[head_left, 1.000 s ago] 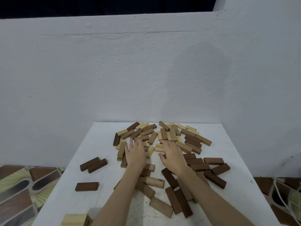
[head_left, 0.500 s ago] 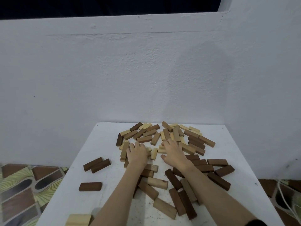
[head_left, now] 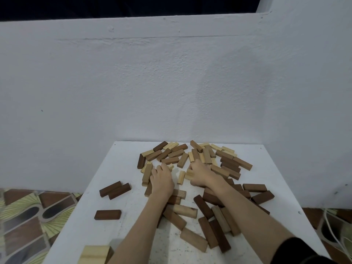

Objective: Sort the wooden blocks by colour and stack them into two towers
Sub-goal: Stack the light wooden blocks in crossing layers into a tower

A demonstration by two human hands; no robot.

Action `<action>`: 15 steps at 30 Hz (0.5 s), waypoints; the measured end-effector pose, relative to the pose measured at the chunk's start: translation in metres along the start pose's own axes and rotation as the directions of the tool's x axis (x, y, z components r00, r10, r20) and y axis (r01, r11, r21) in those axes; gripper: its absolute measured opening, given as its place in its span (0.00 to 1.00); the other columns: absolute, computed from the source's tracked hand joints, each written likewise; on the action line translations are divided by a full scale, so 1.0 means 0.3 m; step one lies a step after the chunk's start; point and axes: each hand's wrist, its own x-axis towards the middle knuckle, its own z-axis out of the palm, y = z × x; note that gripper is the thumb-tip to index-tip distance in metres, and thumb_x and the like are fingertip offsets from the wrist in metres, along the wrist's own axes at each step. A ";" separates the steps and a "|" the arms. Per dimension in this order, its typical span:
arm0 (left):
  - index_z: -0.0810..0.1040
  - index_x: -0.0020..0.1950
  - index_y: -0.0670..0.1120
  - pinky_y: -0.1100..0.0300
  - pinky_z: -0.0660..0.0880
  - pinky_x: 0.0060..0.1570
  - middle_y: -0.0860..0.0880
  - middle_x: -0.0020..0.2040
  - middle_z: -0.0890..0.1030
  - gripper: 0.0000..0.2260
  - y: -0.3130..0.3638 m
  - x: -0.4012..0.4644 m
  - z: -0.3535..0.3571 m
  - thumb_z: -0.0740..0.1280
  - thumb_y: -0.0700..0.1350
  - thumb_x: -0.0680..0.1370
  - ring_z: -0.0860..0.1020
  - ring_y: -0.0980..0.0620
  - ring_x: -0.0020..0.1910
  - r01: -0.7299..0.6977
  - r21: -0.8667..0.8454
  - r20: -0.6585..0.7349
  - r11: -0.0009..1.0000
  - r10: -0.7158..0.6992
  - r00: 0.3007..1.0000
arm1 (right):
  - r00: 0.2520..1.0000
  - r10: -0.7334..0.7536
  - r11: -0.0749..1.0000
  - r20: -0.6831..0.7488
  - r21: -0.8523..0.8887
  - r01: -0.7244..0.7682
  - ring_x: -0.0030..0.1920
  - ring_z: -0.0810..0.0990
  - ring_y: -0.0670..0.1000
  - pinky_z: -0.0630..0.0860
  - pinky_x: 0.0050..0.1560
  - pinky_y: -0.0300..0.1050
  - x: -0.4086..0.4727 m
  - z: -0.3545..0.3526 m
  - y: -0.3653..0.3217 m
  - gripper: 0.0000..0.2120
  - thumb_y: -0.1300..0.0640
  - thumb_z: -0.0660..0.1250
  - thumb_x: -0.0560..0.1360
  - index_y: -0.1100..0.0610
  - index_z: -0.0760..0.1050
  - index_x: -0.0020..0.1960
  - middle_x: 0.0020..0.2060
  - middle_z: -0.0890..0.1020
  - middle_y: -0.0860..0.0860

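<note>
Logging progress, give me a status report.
Left hand and right hand curled among scattered light and dark wooden blocks. No towers yet. Three dark blocks set aside left.

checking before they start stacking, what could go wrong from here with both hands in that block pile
1. Both the left hand and the right hand sit in the mixed pile, so raking could scatter blocks.
2. The dark block lies near the table's right edge and might get knocked off.
3. The mid-brown blocks could be misjudged as light or dark.

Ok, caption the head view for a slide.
Both hands, left hand and right hand, reach into mixed wooden blocks on a white table.
</note>
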 end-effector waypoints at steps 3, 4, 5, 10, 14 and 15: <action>0.63 0.63 0.41 0.52 0.65 0.62 0.42 0.63 0.71 0.12 0.005 -0.015 0.001 0.59 0.41 0.80 0.66 0.42 0.65 -0.005 0.001 0.048 1.000 0.005 0.999 | 0.999 -0.006 1.000 0.045 0.017 0.005 0.61 0.72 0.57 0.69 0.60 0.50 -0.003 -0.002 -0.001 0.19 0.59 0.68 0.75 0.61 0.69 0.64 0.61 0.73 0.57; 0.64 0.62 0.42 0.52 0.65 0.62 0.43 0.63 0.71 0.12 0.002 -0.021 0.001 0.59 0.42 0.80 0.67 0.42 0.65 -0.013 0.011 0.057 1.000 0.013 0.998 | 0.998 -0.002 1.000 0.057 0.021 0.001 0.61 0.72 0.57 0.69 0.61 0.51 -0.006 0.001 -0.003 0.20 0.58 0.68 0.76 0.61 0.68 0.64 0.62 0.73 0.57; 0.64 0.62 0.42 0.52 0.65 0.62 0.43 0.63 0.71 0.12 0.000 -0.027 0.001 0.59 0.44 0.80 0.67 0.42 0.65 -0.019 0.016 0.062 1.000 0.018 0.998 | 0.998 0.005 1.000 0.068 0.026 -0.006 0.62 0.72 0.58 0.68 0.62 0.51 -0.012 0.002 -0.006 0.20 0.57 0.68 0.76 0.61 0.68 0.65 0.62 0.73 0.58; 0.65 0.61 0.42 0.51 0.65 0.62 0.43 0.63 0.71 0.14 0.000 -0.052 -0.013 0.60 0.49 0.80 0.66 0.42 0.65 -0.019 0.002 0.060 1.000 0.019 0.998 | 0.999 0.020 0.990 0.040 0.136 -0.025 0.59 0.74 0.57 0.71 0.52 0.46 -0.042 0.001 -0.019 0.18 0.58 0.64 0.78 0.62 0.66 0.65 0.61 0.73 0.59; 0.65 0.61 0.41 0.51 0.66 0.61 0.43 0.62 0.71 0.16 0.002 -0.096 -0.039 0.58 0.51 0.81 0.67 0.42 0.63 0.010 -0.060 0.027 0.998 -0.009 1.000 | 1.000 0.018 0.960 0.023 0.279 -0.023 0.57 0.74 0.56 0.71 0.50 0.46 -0.104 0.000 -0.025 0.22 0.60 0.61 0.80 0.62 0.58 0.70 0.60 0.73 0.59; 0.65 0.60 0.41 0.52 0.66 0.60 0.42 0.62 0.71 0.13 0.002 -0.111 -0.048 0.57 0.49 0.81 0.67 0.42 0.63 0.015 -0.065 0.003 0.998 -0.015 1.000 | 0.999 0.017 0.952 0.027 0.304 -0.024 0.53 0.74 0.54 0.71 0.48 0.47 -0.126 0.000 -0.027 0.22 0.61 0.60 0.80 0.62 0.57 0.70 0.58 0.74 0.58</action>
